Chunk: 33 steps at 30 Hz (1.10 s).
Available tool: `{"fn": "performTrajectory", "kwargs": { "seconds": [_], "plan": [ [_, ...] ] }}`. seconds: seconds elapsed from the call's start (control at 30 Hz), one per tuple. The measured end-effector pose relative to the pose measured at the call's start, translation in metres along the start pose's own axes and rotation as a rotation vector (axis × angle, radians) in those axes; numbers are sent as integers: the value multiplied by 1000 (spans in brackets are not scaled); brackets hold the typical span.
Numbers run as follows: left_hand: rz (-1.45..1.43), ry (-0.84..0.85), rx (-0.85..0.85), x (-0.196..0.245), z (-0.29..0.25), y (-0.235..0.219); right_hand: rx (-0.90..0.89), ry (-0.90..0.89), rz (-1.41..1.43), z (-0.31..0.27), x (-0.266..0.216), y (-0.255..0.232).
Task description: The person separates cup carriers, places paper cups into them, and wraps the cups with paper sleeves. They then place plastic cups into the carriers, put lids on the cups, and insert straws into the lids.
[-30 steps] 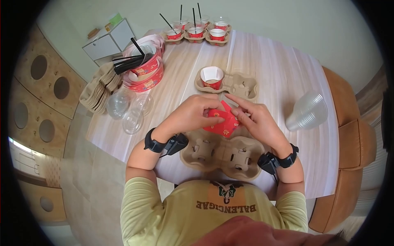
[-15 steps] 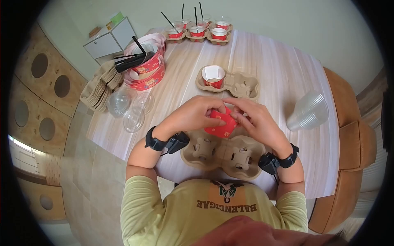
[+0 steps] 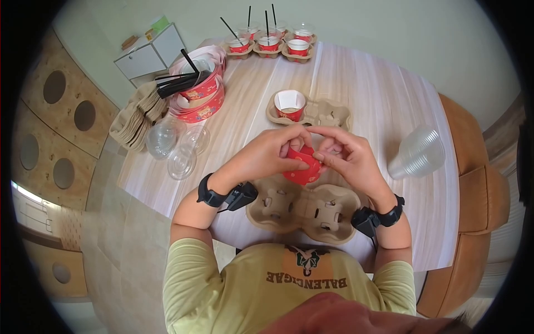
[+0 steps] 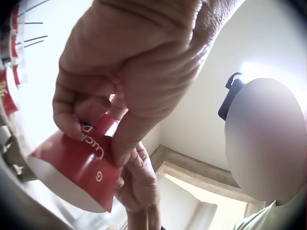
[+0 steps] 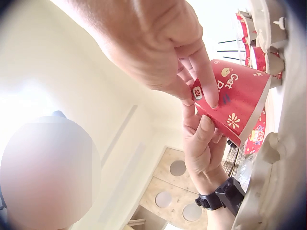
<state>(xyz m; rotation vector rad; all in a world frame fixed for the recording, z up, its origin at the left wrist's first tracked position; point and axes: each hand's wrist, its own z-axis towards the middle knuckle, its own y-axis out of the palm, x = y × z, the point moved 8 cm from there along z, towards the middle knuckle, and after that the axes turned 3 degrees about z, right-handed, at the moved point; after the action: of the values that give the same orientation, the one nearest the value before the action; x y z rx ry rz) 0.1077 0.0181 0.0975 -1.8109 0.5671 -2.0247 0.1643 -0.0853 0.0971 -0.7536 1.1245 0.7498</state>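
Between both hands is a red paper cup sleeve [image 3: 303, 173], printed with letters and small flowers, white inside. My left hand [image 3: 271, 153] pinches it with thumb on the near side and fingers at the narrower edge. Across from it, the right hand [image 3: 351, 161] holds the other side of the sleeve [image 5: 240, 98] by thumb and fingers. In the left wrist view the wide end of the sleeve [image 4: 76, 167] faces down, spread into a rounded opening. Just below the hands lies a brown pulp cup carrier [image 3: 328, 214], its nearer wells bare.
Farther back, another carrier [image 3: 328, 114] has an opened red sleeve [image 3: 289, 106] in its left well. Clear plastic cups [image 3: 417, 153] lie stacked at right. At left are clear lids [image 3: 182, 162], stacked carriers [image 3: 130, 125] and red paper bands [image 3: 201, 108] with black straws [image 3: 179, 86]. Filled carriers [image 3: 268, 53] stand behind.
The red sleeve has gone from flatter and folded to a rounder, opened shape. The right hand's fingers have shifted along its edge; both hands stay over the near carrier.
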Motion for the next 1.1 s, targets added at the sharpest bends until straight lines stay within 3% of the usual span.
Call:
{"fn": "performTrajectory", "kwargs": {
  "seconds": [0.1,0.23,0.33,0.5,0.57,0.73,0.8,0.83,0.9,1.07,1.1],
  "plan": [
    [44,-18,-6,0,0,0,15,-19,-31,0,1,-2],
    [94,81,-9,1,1,1,-2,-41,-56,0,-2,0],
    [33,79,-12,-5,2,1,26,32,-86,1,-3,-5],
    [15,43,-61,-14,5,1,-66,-192,-241,3,-9,-8],
    [39,118,-52,-7,4,1,-96,-161,-272,3,-9,-7],
    [73,122,-24,-4,3,-2,-127,-114,-285,3,-4,-5],
    [95,126,20,3,2,-5,-62,72,165,3,15,-14],
    [-13,142,90,6,2,-12,-54,68,163,5,17,-19],
    [-119,164,150,12,2,-20,52,91,561,10,27,-39],
    [461,594,338,51,2,-23,104,20,888,15,27,-47],
    [461,595,332,50,7,-24,63,25,917,16,28,-45]
  ]
}}
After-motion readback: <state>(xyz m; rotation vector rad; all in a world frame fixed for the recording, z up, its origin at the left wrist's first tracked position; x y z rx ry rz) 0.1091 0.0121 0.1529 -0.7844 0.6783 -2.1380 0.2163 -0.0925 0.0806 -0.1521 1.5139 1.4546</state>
